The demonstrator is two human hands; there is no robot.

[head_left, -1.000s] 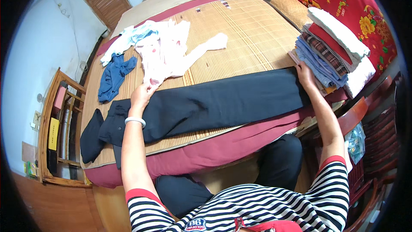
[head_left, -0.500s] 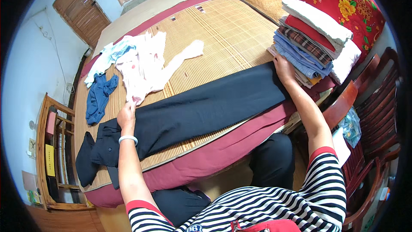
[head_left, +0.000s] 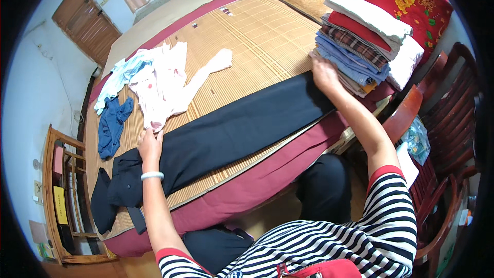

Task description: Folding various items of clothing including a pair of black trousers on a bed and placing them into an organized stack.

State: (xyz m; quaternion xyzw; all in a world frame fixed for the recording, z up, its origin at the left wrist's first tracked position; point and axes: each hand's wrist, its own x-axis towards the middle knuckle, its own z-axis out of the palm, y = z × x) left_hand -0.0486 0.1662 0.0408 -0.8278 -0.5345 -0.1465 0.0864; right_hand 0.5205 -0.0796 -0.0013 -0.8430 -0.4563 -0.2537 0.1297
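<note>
A pair of black trousers (head_left: 236,126) lies lengthwise along the near side of the bed, legs together and fairly smooth. The waist end, at the left, is bunched, with a button showing. My left hand (head_left: 150,148), a pale bangle on its wrist, is closed on the upper edge near the waist. At the other end, my right hand (head_left: 325,75) grips the upper corner of the leg ends; some of its fingertips are hard to make out. Right beside it rises a stack of folded clothes (head_left: 355,46). Just beyond my left hand is a crumpled pale pink garment (head_left: 159,85).
A woven bamboo mat (head_left: 257,41) covers the bed. Light blue clothing (head_left: 117,80) and a dark blue garment (head_left: 113,128) lie at the left. Dark wooden chairs (head_left: 447,118) stand at the right, with a clear plastic bag (head_left: 416,141). A wooden frame (head_left: 51,190) stands left.
The view has shifted slightly. Both hands stay at opposite ends of the trousers; my right hand has moved a little at the corner, and the trousers lie much as before.
</note>
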